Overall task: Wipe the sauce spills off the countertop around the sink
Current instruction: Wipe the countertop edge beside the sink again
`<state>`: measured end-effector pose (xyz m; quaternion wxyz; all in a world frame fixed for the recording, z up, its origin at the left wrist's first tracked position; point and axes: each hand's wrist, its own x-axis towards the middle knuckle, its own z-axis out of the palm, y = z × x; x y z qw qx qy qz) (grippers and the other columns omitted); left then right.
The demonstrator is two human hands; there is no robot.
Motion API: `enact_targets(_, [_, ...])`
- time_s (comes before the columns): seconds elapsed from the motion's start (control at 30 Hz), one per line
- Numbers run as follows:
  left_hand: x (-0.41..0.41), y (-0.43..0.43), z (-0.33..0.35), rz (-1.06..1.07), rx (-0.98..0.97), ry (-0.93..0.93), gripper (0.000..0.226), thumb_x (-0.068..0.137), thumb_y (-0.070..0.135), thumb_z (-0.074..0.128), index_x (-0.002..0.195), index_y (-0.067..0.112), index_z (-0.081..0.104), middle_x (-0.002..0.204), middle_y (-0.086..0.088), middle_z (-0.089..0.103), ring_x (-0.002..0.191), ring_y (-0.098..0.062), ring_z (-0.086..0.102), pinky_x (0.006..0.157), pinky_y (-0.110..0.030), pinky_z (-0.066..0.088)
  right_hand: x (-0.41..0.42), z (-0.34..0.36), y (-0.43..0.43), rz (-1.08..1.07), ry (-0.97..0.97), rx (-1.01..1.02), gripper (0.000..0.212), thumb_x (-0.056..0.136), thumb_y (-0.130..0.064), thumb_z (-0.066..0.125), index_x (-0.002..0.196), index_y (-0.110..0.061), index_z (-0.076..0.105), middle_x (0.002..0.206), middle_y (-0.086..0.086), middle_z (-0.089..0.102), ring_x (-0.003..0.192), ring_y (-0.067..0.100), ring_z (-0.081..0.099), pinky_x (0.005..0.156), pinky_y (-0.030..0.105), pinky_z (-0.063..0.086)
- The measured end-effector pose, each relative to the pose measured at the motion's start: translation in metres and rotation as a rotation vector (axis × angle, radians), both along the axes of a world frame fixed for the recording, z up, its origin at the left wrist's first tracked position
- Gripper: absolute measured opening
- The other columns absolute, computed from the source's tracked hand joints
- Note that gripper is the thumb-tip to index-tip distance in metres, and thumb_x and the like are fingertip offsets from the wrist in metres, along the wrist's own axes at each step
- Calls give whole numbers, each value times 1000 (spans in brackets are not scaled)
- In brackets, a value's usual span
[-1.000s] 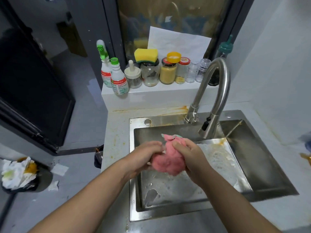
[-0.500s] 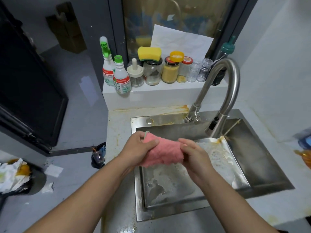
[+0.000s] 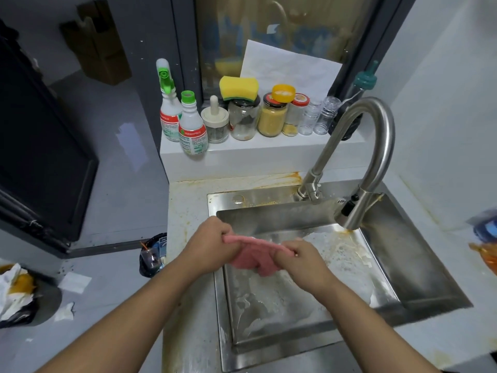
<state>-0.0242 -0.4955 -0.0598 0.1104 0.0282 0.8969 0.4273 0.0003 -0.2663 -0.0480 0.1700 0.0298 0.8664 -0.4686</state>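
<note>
As left hand [image 3: 212,244] and right hand [image 3: 298,258] grip, cloth [image 3: 252,256] sags between.

Over the sink [image 3: 419,265], just below the faucet [image 3: 376,157], the left hand [image 3: 212,246] and right hand [image 3: 301,258] grip a pink cloth [image 3: 252,258] stretched between them; orange sauce stains [image 3: 269,181] streak the countertop [image 3: 185,211] behind the sink.

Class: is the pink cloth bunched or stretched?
Stretched: left hand and right hand hold the pink cloth spread between them above the sink.
</note>
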Motion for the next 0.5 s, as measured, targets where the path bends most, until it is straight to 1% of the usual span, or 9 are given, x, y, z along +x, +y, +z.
enact_targets(0.03, [-1,-2,-3,-7,145,-27,35,78,35,70,52,17,54,58,3,56,58,-17,55,56,-33,48,-2,-2,-2,-113,-7,-123,30,94,-13,60,64,-14,62,68,2,60,65,9,54,59,21,41])
enact_targets(0.1, [-4,-2,-7,3,387,-137,38,80,36,79,56,22,54,62,4,56,59,-13,53,57,-25,44,-10,-10,-12,-345,-113,-517,19,96,-9,58,92,0,75,86,15,73,80,21,66,70,33,52])
enact_targets(0.13, [-6,1,-12,7,437,-175,40,81,36,80,57,23,50,60,6,51,57,-10,49,55,-21,40,-13,-17,-17,-390,-182,-697,23,94,-9,59,105,6,72,95,25,74,88,33,69,76,42,55])
enact_targets(0.2, [-17,7,-24,51,438,-199,44,86,32,78,59,22,45,55,10,44,53,-7,42,52,-22,35,-19,-23,-32,-435,-259,-838,29,94,-8,59,115,11,66,105,38,70,96,47,70,81,55,58])
enact_targets(0.27, [-33,10,-37,143,385,-188,41,89,29,75,62,20,45,53,9,42,50,-8,38,50,-23,33,-24,-28,-41,-528,-274,-805,18,99,0,54,111,8,65,96,33,73,82,39,74,65,44,64])
enact_targets(0.33, [-45,9,-48,187,248,-145,42,89,33,74,61,18,46,53,8,42,49,-8,36,47,-20,31,-31,-40,-47,-602,-174,-635,13,101,1,53,102,2,66,81,19,77,70,26,74,56,32,60])
enact_targets(0.37, [-49,10,-53,180,205,-145,42,89,35,73,60,18,47,52,8,45,47,-7,40,46,-18,34,-34,-50,-48,-622,-91,-472,11,100,-3,56,98,-3,67,78,13,76,71,24,72,58,32,59])
enact_targets(0.43, [-56,17,-53,188,319,-263,39,93,39,68,65,14,60,57,3,60,49,-8,57,49,-22,51,-40,-63,-55,-595,72,-214,10,100,-14,61,96,-13,70,83,6,74,82,25,72,72,41,61])
enact_targets(0.5, [-63,26,-45,209,598,-550,49,98,51,56,79,9,71,69,-9,72,60,-19,71,63,-39,63,-41,-65,-67,-419,120,-269,14,103,-20,60,109,-23,72,98,-4,77,97,12,73,81,28,59])
